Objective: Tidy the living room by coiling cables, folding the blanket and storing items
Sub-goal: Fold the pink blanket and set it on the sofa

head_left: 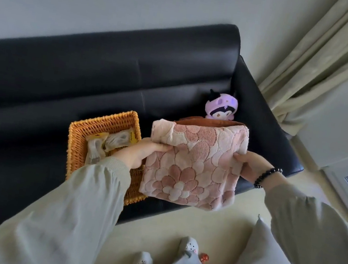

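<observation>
Above the black sofa seat: pink floral blanket, folded to a thick square, pinched at its side edges by my left hand and right hand, not yet put away; wicker basket beside it holds, apparently, wrapped packets; plush toy unstored; cables unseen.

Pink flower-patterned blanket, folded, held above the black sofa.
</observation>
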`<action>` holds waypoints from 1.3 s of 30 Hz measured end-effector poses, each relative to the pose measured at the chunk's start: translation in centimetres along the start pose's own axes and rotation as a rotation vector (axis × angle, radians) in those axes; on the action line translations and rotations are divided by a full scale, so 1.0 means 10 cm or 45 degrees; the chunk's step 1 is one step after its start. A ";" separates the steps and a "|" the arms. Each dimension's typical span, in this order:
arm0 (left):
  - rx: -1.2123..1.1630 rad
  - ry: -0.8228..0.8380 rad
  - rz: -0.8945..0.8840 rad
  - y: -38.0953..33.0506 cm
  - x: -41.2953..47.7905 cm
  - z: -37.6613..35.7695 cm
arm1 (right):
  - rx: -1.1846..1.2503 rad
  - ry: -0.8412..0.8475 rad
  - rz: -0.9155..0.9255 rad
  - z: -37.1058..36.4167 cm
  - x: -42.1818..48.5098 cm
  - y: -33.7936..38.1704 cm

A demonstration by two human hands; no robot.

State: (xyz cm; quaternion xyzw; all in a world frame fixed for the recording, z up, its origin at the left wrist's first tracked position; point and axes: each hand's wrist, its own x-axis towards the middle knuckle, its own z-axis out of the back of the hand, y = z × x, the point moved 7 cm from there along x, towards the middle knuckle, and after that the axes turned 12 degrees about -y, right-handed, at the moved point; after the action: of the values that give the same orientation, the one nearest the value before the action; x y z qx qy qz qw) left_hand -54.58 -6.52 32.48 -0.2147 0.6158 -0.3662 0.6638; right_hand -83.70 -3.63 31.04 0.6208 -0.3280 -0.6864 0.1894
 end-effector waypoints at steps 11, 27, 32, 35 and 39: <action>-0.148 -0.044 0.277 0.67 0.24 -0.22 | -0.071 -0.133 -0.233 0.00 0.35 -0.66; -0.054 -0.266 0.448 1.47 0.64 -0.18 | -0.422 -0.508 -0.265 0.03 1.06 -1.48; -0.064 -0.287 0.355 1.60 0.69 -0.23 | -0.475 -0.505 -0.311 0.04 1.17 -1.77; -0.060 -0.278 0.368 1.66 0.73 -0.27 | -0.475 -0.467 -0.336 0.06 1.14 -1.79; -0.121 -0.289 0.378 1.65 0.73 -0.33 | -0.355 -0.257 -0.456 0.02 1.09 -1.91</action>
State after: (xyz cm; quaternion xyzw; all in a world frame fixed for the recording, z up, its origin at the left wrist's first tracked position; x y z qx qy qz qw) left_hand -54.31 -0.94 15.04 -0.1924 0.5786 -0.2080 0.7649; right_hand -82.80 2.77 10.04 0.5652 -0.1319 -0.8062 0.1149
